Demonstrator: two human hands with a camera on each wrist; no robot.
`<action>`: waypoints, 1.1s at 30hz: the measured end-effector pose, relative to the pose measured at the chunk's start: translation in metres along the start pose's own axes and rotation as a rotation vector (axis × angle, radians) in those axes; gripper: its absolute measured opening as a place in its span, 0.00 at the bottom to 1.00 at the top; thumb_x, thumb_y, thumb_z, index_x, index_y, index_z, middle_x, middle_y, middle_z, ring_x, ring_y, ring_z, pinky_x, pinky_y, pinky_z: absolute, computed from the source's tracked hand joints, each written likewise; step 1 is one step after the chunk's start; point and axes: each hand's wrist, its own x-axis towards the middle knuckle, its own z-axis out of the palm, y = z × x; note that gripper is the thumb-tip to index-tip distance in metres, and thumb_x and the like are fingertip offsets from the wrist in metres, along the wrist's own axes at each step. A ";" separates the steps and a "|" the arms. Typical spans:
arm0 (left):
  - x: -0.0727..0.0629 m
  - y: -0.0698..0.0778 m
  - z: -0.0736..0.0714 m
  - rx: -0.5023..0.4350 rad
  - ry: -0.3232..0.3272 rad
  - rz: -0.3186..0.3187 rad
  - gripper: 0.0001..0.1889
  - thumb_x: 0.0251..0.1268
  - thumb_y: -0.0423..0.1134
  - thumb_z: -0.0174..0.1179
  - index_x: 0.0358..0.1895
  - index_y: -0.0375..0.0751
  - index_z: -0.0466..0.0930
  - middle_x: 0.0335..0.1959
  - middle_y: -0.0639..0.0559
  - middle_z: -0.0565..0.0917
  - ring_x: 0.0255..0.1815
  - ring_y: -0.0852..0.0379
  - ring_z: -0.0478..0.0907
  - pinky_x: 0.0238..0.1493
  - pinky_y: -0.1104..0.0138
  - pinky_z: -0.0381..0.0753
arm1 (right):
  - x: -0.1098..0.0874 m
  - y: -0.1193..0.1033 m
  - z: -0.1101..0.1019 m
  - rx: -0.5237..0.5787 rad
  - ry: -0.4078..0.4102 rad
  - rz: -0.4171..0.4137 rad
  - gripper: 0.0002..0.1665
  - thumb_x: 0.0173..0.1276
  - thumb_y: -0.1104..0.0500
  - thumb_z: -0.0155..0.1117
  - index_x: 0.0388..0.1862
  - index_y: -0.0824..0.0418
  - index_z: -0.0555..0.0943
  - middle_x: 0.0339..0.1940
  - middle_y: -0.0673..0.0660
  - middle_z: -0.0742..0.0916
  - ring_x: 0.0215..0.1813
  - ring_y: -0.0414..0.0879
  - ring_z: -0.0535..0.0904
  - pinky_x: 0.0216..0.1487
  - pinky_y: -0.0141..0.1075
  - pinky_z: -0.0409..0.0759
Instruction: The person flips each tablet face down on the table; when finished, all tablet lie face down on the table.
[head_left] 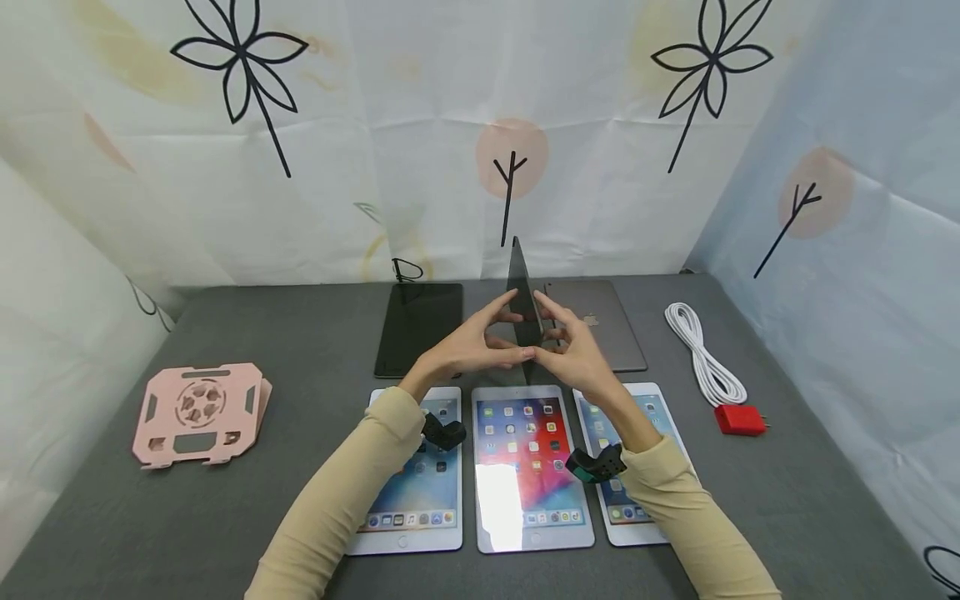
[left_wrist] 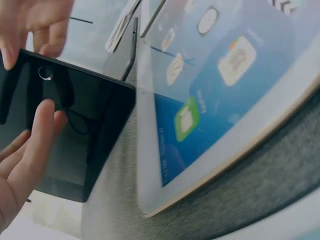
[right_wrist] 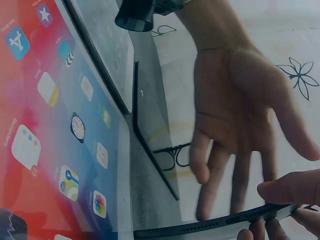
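At the frame's centre, the right hand (head_left: pixel 572 343) pinches a dark tablet (head_left: pixel 519 275); left hand (head_left: pixel 474 337) straight-fingered, holding nothing; a loose pinch could drop it.

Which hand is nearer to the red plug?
Right. The right hand holds the upright tablet, left of the red plug; the left hand is farther left, on the tablet's other side.

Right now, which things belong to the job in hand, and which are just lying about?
In the job, it seems:
raised dark tablet, held in the right fingers
perhaps three lit tablets, flat black tablet, flat grey tablet

Probably just lying about:
pink slotted stand
white cable
red plug
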 end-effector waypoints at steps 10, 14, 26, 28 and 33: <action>-0.006 0.001 -0.005 0.087 0.100 0.070 0.54 0.68 0.45 0.68 0.84 0.67 0.34 0.79 0.42 0.64 0.56 0.48 0.88 0.60 0.48 0.83 | 0.001 0.017 0.006 -0.170 -0.159 0.066 0.46 0.72 0.62 0.66 0.83 0.63 0.56 0.73 0.72 0.72 0.67 0.70 0.76 0.61 0.57 0.82; -0.011 0.000 -0.008 0.120 0.112 0.054 0.56 0.67 0.48 0.69 0.84 0.67 0.33 0.80 0.41 0.63 0.56 0.48 0.87 0.62 0.47 0.81 | 0.001 0.027 0.008 -0.303 -0.216 0.125 0.44 0.73 0.57 0.66 0.81 0.65 0.59 0.72 0.72 0.75 0.69 0.69 0.75 0.65 0.62 0.77; -0.025 -0.006 -0.012 0.127 0.173 0.069 0.62 0.62 0.42 0.73 0.84 0.53 0.30 0.75 0.38 0.67 0.58 0.41 0.86 0.60 0.50 0.83 | 0.000 0.033 0.014 -0.412 -0.200 0.111 0.42 0.72 0.53 0.68 0.79 0.63 0.64 0.68 0.73 0.76 0.67 0.69 0.75 0.66 0.64 0.75; -0.027 -0.008 -0.012 0.100 0.182 0.061 0.63 0.61 0.40 0.74 0.84 0.49 0.29 0.75 0.38 0.67 0.60 0.40 0.84 0.59 0.51 0.84 | -0.001 0.034 0.014 -0.415 -0.198 0.106 0.42 0.72 0.53 0.68 0.80 0.63 0.64 0.66 0.73 0.75 0.66 0.68 0.75 0.66 0.63 0.75; -0.034 -0.012 -0.011 0.034 0.199 0.006 0.65 0.59 0.34 0.75 0.83 0.43 0.26 0.77 0.39 0.68 0.66 0.40 0.81 0.59 0.51 0.84 | -0.002 0.036 0.012 -0.364 -0.225 0.125 0.43 0.72 0.53 0.68 0.80 0.62 0.63 0.66 0.72 0.73 0.67 0.68 0.73 0.66 0.61 0.75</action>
